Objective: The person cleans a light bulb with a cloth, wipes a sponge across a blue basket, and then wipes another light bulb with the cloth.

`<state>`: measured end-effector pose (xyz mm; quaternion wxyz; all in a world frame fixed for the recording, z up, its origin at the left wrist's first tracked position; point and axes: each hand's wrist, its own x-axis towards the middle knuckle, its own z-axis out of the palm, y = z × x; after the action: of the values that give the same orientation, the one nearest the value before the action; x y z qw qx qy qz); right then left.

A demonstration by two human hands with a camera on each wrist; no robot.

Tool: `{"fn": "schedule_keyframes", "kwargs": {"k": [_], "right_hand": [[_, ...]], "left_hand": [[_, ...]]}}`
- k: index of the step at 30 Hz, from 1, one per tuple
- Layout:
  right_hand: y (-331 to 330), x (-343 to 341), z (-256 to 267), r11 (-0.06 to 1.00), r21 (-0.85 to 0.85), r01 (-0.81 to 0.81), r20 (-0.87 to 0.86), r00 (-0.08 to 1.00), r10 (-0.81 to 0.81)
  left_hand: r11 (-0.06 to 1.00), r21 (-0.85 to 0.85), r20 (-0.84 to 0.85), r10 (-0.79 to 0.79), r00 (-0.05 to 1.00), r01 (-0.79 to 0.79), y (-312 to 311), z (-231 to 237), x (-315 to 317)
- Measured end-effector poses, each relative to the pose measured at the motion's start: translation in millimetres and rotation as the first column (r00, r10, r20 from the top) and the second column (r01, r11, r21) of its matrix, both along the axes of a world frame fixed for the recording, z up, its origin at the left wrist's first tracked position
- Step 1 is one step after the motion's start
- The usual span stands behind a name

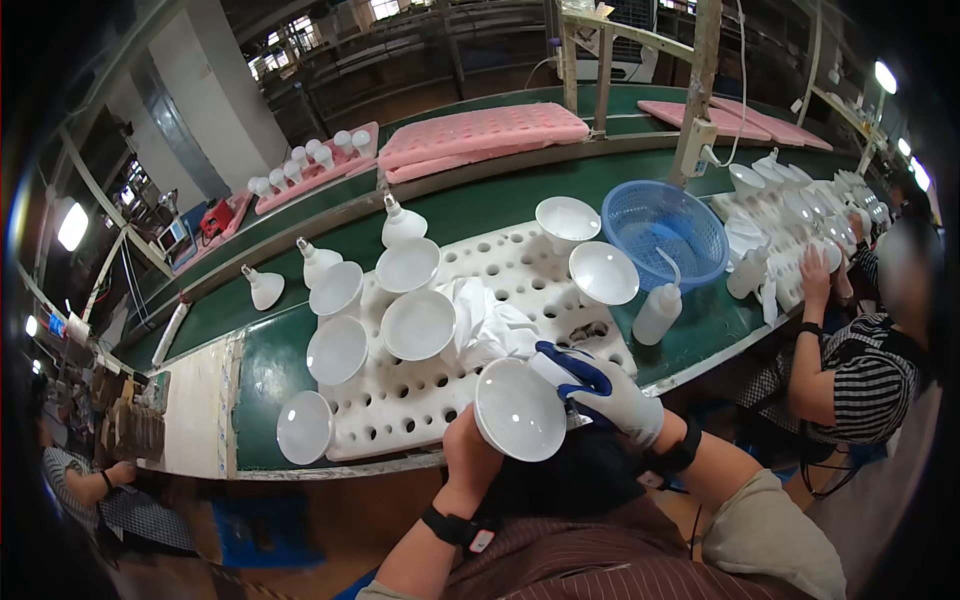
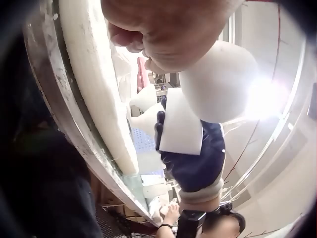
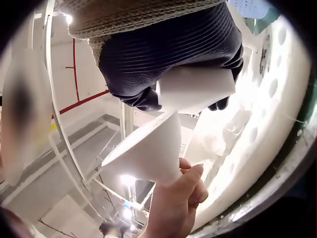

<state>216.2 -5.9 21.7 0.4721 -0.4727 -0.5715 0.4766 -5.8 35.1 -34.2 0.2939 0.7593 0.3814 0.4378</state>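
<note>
In the head view, my bare left hand grips a white reflector bulb by its narrow neck, its wide round face turned up. My right hand wears a white glove with a dark blue coated palm. Its fingers curl round a white rectangular sponge-like block, which sits right at the bulb's rim in the right wrist view. From the left wrist, the block overlaps the bulb's side. Behind both hands, a crumpled white cloth lies on a white foam tray full of holes.
Several more reflector bulbs stand in and around the tray. To the right are a blue basket and a squeeze bottle with a bent spout. Pink foam trays lie beyond the green bench. Another person works at far right.
</note>
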Motion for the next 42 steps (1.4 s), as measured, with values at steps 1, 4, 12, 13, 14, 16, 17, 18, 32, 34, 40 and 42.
{"fn": "schedule_keyframes", "kwargs": {"k": [1,4,12,13,14,16,17,18,32,34,40,42], "right_hand": [[-4.5,0.6,-1.9,1.0,-0.004,0.0,-0.002,1.0,0.0],[-11.9,5.2,4.6,0.992,0.123,-0.033,0.231,0.973,0.004],[-13.7,-22.6,58.9,0.807,0.528,-0.265,0.725,0.636,-0.265],[-14.5,-20.5,59.8,0.807,0.528,-0.266,0.725,0.636,-0.265],[-15.4,-15.9,61.3,0.802,0.538,-0.259,0.741,0.599,-0.304],[-15.1,-6.8,51.2,0.798,0.562,-0.217,0.72,0.602,-0.344],[-14.5,-0.3,46.8,0.819,0.542,-0.188,0.703,0.635,-0.32],[-12.6,7.2,39.5,0.834,0.52,-0.185,0.723,0.616,-0.314],[31.0,8.2,34.3,0.881,0.349,-0.32,0.422,0.893,0.157],[32.0,14.2,21.4,0.965,0.069,-0.254,0.228,0.945,0.232],[13.0,30.0,-11.3,0.969,-0.132,-0.21,-0.113,0.974,0.196],[3.1,22.9,4.4,0.987,-0.056,-0.149,-0.16,0.977,0.138]], "left_hand": [[1.0,-0.004,-0.002,0.0,1.0,0.0,0.1,-0.9,1.7],[0.962,-0.27,0.089,0.072,0.993,-0.045,4.7,-11.0,2.2],[0.873,-0.427,0.359,-0.076,0.93,0.236,-12.9,0.7,32.1],[0.873,-0.427,0.359,-0.076,0.93,0.235,-14.9,7.3,27.9],[0.62,-0.683,0.467,-0.036,0.883,0.387,-14.5,13.4,20.5],[0.262,-0.809,0.568,0.114,0.815,0.526,-20.4,28.6,15.3],[0.269,-0.811,0.563,0.12,0.817,0.52,-18.4,29.8,11.7],[0.219,-0.808,0.58,0.135,0.804,0.547,-17.0,31.0,6.9],[0.89,-0.437,-0.321,-0.291,0.901,0.132,-13.6,29.1,-5.4],[0.88,-0.448,-0.17,-0.255,0.952,0.156,-14.6,17.0,-9.2],[0.886,-0.46,0.077,-0.022,0.997,0.055,-3.7,24.4,-10.0],[0.83,-0.554,0.167,0.03,0.986,0.068,1.5,13.7,-5.9]]}}
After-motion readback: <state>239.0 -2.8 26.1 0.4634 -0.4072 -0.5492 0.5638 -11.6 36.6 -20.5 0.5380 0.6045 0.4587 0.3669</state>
